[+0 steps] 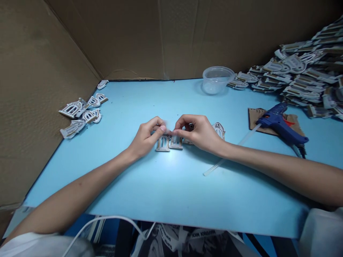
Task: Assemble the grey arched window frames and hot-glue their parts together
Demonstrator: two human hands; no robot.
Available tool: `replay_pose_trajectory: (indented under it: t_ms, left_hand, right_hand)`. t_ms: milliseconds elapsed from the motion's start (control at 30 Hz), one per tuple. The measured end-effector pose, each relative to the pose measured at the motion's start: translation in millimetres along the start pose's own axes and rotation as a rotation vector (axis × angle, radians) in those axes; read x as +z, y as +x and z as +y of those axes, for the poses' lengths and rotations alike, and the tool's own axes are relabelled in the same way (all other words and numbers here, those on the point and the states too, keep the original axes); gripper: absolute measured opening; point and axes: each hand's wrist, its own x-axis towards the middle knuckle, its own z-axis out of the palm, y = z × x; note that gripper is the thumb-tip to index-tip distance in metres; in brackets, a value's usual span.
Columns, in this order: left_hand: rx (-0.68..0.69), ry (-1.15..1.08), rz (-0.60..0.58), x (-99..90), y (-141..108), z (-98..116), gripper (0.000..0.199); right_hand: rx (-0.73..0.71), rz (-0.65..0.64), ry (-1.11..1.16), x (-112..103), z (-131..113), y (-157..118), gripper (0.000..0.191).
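While your left hand (146,137) and right hand (200,134) almost meet, each grip has thumb and finger pressed together, anything pinched being too blurred to tell. Just below, two arched pieces (162,145) lie side by side on the surface (150,189), bases toward you, long axes pointing away.

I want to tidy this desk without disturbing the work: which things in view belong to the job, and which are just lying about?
Probably for the job:
arches by the fingers
right pile and left pile of similar arches
glue gun, its stick, pad beneath

Probably just lying about:
tub
white cable
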Motion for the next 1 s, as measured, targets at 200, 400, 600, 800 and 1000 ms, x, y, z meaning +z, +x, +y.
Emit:
replay_pose_trajectory:
  t_ms: [200,400,600,800,1000]
  left_hand:
    - [-0.005,0.017,-0.002,-0.2,-0.3,2.0,0.032]
    - [-0.013,-0.002,-0.025,0.6,-0.9,2.1,0.031]
    - [0.002,0.010,-0.013,1.1,-0.9,3.4,0.030]
    - [-0.011,0.017,-0.033,1.9,-1.5,6.0,0.029]
    - [0.036,0.095,-0.004,0.4,-1.0,6.2,0.028]
  right_hand:
    - [0.008,-0.035,-0.081,0.6,0.1,0.2,0.010]
    - [0.007,-0.102,-0.219,-0.4,0.9,-0.5,0.005]
    - [-0.028,-0.116,-0.285,-1.0,-1.8,-1.2,0.005]
    - [0.063,-0.122,-0.266,-3.8,-1.3,0.4,0.005]
    - [-0.070,-0.127,-0.346,-0.1,1.7,-1.3,0.008]
